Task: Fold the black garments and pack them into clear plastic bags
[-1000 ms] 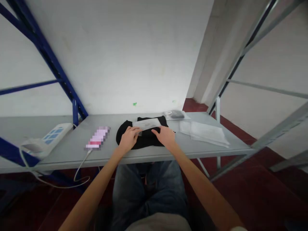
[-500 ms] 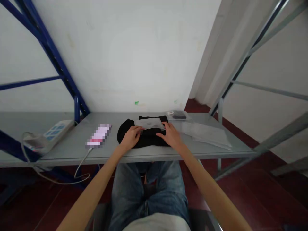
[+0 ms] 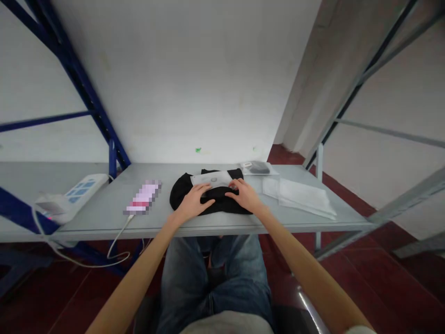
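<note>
A black folded cloth item [image 3: 222, 207] lies on the grey table in front of me, and a flat, whitish see-through plastic bag [image 3: 212, 178] rests on top of it. My left hand [image 3: 193, 199] is over the left part of the cloth, its fingers on the bag's near edge and its thumb spread away from them. On the other side, my right hand [image 3: 246, 196] touches the bag's right end with bent fingers, the thumb apart and on the black cloth. Black fabric shows between both thumbs. Its exact kind cannot be made out.
More whitish plastic bags [image 3: 306, 195] lie at the right. Behind them is a clear packet with something dark inside [image 3: 259, 168]. A phone [image 3: 143, 197] on a white cable and a power strip [image 3: 85, 188] are at the left. Blue posts [image 3: 81, 88] flank the table's left side.
My left hand's thumb has spread away from its fingers, and the bag's near edge lies lower on the cloth. My right hand has moved slightly left.
</note>
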Motion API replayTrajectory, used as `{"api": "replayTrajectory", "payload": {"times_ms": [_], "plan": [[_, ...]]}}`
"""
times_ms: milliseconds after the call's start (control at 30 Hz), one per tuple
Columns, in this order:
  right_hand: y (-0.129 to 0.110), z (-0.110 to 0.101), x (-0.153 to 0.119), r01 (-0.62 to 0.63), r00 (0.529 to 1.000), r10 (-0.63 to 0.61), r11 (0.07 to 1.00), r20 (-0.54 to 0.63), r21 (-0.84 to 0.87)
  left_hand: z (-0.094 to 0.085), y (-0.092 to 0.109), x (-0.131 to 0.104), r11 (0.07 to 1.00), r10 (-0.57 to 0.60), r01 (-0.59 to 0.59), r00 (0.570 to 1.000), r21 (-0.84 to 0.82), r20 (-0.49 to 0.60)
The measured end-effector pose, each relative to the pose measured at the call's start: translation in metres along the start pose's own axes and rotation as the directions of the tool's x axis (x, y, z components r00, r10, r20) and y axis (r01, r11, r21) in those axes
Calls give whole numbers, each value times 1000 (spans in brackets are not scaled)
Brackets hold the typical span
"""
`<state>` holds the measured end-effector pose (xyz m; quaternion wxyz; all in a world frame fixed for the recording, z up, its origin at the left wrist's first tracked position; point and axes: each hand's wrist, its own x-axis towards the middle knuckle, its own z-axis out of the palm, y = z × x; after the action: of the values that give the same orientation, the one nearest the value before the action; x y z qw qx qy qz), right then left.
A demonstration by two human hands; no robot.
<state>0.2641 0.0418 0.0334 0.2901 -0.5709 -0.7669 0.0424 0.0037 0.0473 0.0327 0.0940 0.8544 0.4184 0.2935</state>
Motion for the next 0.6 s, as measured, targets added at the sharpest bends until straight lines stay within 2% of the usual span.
{"api": "replayTrajectory", "payload": {"times_ms": [133, 333, 433, 600], "plan": [[-7, 1, 5, 2, 1000, -4, 997, -24, -81, 3, -1, 5, 999, 10, -7, 998, 39, -65], [-13, 3, 17, -25, 1000, 24, 989, -7, -148, 2, 3, 13, 994, -45, 59, 989, 92, -140], [-17, 5, 22, -21, 999, 26, 983, 27, -180, 5, 4, 18, 987, -76, 99, 981, 126, -176], [-18, 6, 20, 55, 995, -34, 972, 98, -226, 9, 3, 25, 969, -127, 166, 970, 184, -208]]}}
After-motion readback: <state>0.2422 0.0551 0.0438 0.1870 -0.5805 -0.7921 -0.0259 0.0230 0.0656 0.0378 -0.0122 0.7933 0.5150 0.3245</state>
